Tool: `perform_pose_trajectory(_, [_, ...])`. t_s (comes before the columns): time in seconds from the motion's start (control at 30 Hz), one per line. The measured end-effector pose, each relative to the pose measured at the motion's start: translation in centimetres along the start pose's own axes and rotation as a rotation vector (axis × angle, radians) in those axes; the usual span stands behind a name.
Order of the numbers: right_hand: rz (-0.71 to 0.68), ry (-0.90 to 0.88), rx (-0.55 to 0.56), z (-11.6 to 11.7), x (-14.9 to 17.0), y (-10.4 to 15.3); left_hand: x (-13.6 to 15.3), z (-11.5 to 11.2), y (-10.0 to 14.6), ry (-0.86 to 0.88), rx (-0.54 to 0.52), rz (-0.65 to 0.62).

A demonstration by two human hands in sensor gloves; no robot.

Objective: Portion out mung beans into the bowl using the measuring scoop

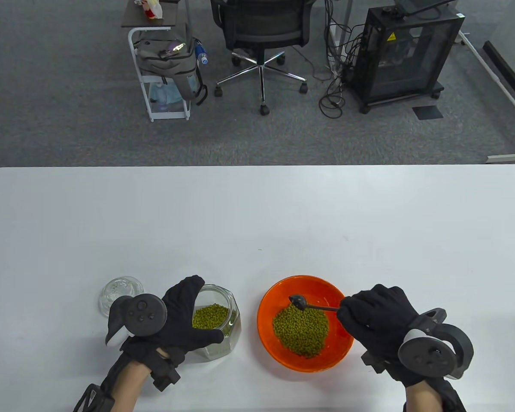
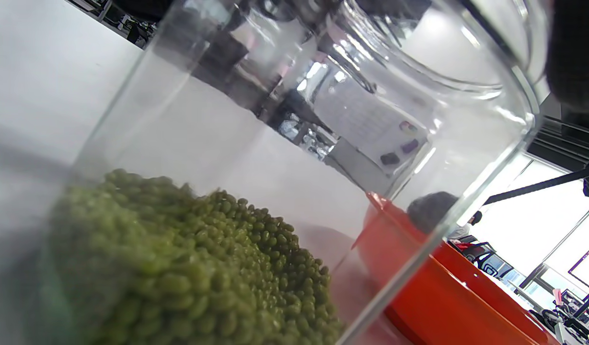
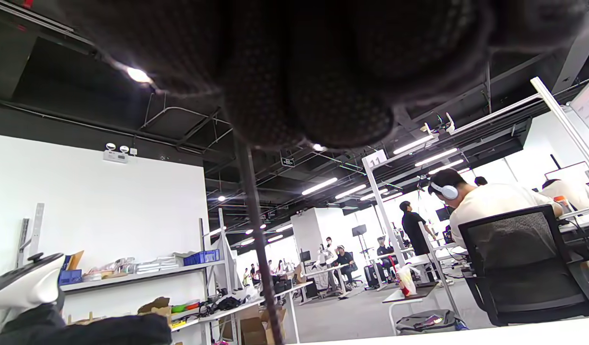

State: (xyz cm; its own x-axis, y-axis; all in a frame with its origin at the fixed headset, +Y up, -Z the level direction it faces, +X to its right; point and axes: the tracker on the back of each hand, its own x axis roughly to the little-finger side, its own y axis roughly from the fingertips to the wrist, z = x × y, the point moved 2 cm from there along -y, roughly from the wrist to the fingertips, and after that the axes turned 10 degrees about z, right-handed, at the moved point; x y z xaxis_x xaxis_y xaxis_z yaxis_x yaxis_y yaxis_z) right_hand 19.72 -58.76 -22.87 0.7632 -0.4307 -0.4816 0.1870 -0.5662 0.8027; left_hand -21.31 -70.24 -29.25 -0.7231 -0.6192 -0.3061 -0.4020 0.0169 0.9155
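A clear glass jar (image 1: 216,322) (image 2: 256,172) part-filled with green mung beans (image 1: 208,316) (image 2: 193,268) stands at the table's front, and my left hand (image 1: 184,319) wraps around its near side. To its right is an orange bowl (image 1: 279,296) (image 2: 447,292) holding a heap of beans (image 1: 301,329). My right hand (image 1: 375,315) pinches the thin handle of a small black measuring scoop (image 1: 299,301). The scoop head hangs over the bowl, turned bottom up with no beans showing on it. In the right wrist view the handle (image 3: 256,239) runs down from my gloved fingers (image 3: 304,72).
The jar's glass lid (image 1: 119,293) lies on the table left of my left hand. Beyond the table's far edge stand an office chair (image 1: 262,30), a white cart with a grey bag (image 1: 165,64) and a black cabinet (image 1: 405,51).
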Motion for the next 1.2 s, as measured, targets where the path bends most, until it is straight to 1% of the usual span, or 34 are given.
perform_pose_trajectory(0.23, [0.012, -0.038, 0.014, -0.8, -0.2, -0.6, 0.0, 0.0, 0.1, -0.017, 0.01, -0.004])
perform_pose_trajectory(0.3, [0.024, -0.062, 0.023, -1.1, -0.2, -0.9, -0.1, 0.2, 0.2, -0.038, 0.014, -0.008])
perform_pose_trajectory(0.4, [0.026, -0.073, 0.039, -1.5, -0.3, -1.3, -0.3, 0.9, 0.7, -0.035, -0.012, -0.027])
perform_pose_trajectory(0.53, [0.026, -0.095, 0.023, -1.8, -0.2, -1.8, 0.0, 2.7, 1.4, 0.007, -0.098, -0.039])
perform_pose_trajectory(0.63, [0.022, -0.086, 0.018, -1.8, -0.2, -2.0, 0.6, 3.9, 2.0, 0.003, -0.154, -0.02])
perform_pose_trajectory(0.77, [0.027, -0.077, 0.004, -1.8, 0.0, -2.6, 2.1, 5.9, 2.9, -0.054, -0.253, 0.045])
perform_pose_trajectory(0.83, [0.05, -0.069, 0.024, -2.0, 0.3, -2.8, 2.8, 6.6, 3.1, -0.104, -0.289, 0.083])
perform_pose_trajectory(0.87, [0.081, -0.071, 0.032, -2.1, 0.9, -3.2, 3.5, 7.0, 3.3, -0.142, -0.308, 0.121])
perform_pose_trajectory(0.97, [0.137, -0.099, 0.048, -2.1, 2.4, -3.9, 4.6, 7.6, 3.6, -0.189, -0.333, 0.176])
perform_pose_trajectory(1.07, [0.211, -0.116, 0.075, -1.7, 4.5, -4.7, 5.7, 8.2, 3.9, -0.201, -0.365, 0.228])
perform_pose_trajectory(1.2, [0.341, -0.068, 0.139, -1.1, 7.5, -5.0, 6.7, 8.5, 4.0, -0.193, -0.376, 0.269])
